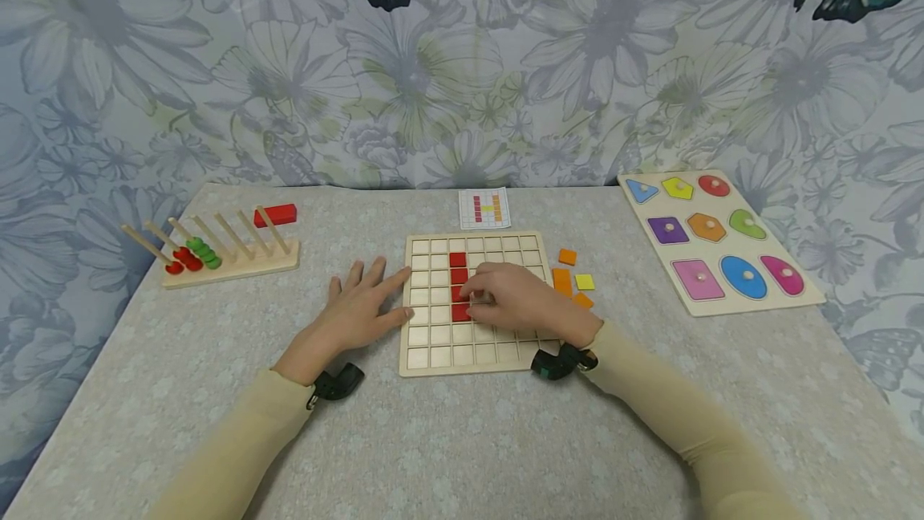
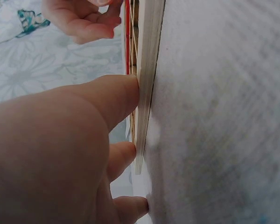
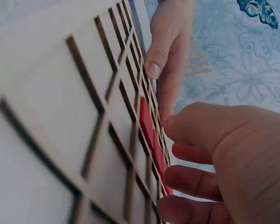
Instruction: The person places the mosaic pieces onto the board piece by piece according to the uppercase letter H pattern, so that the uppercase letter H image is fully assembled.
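Observation:
A wooden grid board (image 1: pixel 433 359) lies on the table with a column of several red square tiles (image 1: pixel 458 260) set in its cells. My right hand (image 1: pixel 508 295) is over the board, its fingers loosely bent and the fingertips at the lower red tiles. Between its thumb and fingers I see a gap and nothing held. In the right wrist view the fingers (image 3: pixel 191 179) hang close beside the red tiles (image 3: pixel 149 128). My left hand (image 1: pixel 354 307) is spread flat at the board's left edge, with thumb and index finger touching the frame (image 2: pixel 147 70).
Orange tiles (image 1: pixel 562 281) and a yellow tile (image 1: pixel 585 282) lie right of the board. A pattern card (image 1: pixel 484 209) sits behind it. On the left stand a peg counter (image 1: pixel 238 267) with beads and a red block (image 1: pixel 280 215); a shape puzzle (image 1: pixel 693 243) lies right.

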`<state>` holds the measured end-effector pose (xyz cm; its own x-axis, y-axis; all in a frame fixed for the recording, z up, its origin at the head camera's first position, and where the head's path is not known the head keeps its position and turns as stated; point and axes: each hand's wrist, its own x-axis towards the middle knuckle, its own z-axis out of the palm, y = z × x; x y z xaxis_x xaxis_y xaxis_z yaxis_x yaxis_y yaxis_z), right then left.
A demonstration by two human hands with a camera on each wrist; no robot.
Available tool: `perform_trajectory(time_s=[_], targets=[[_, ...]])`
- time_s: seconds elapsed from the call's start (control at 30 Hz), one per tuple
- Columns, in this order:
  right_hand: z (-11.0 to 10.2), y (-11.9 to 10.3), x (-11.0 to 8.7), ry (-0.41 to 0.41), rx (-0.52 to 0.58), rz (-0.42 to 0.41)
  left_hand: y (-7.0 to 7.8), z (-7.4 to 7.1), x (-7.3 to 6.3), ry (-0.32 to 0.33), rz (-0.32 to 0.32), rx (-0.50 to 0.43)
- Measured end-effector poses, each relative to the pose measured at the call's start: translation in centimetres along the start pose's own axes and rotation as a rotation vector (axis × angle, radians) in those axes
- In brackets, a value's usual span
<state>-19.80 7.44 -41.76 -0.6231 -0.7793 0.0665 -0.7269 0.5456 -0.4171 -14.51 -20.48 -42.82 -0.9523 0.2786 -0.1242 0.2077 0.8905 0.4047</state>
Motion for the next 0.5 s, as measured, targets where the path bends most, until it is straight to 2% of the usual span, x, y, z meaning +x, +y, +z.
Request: perform_trajectory(time_s=[0.17, 0.5], targets=[[-1.4, 1.5, -1.1, 0.043, 0.0, 0.019, 0.0, 0.1, 0.1, -0.007, 0.005, -0.009], [-4.1, 4.1, -4.0, 0.064, -0.013, 0.133, -0.3, 0.2, 0.2, -0.026, -0.007, -0.018]])
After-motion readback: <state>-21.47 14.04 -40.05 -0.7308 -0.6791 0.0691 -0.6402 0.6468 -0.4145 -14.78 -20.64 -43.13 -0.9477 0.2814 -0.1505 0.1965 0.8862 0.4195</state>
